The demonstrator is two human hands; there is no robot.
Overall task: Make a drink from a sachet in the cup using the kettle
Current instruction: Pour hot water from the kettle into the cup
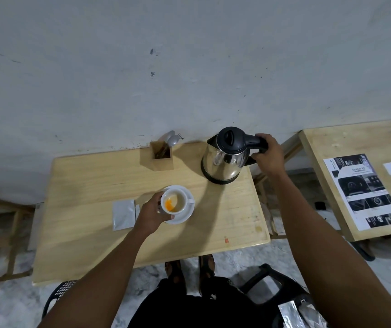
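With orange powder in, the left hand (150,213) steadies the white ceramic cup (174,201) while the right hand (269,156) is wrapped round the handle of the steel, black-lidded kettle (225,159) (not yet lifted), so pouring likely comes next.

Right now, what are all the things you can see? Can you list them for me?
Kettle: one, steel and black, back right of table.
Cup: one, white, orange powder inside, on saucer.
Saucer: one, white, table middle.
Sachet: one, silver, left of saucer.
Cutlery holder: one, wooden, back of table.
Table: one, light wood.
Leaflets: two, on side table, right.
Left hand: on cup.
Right hand: on kettle handle.
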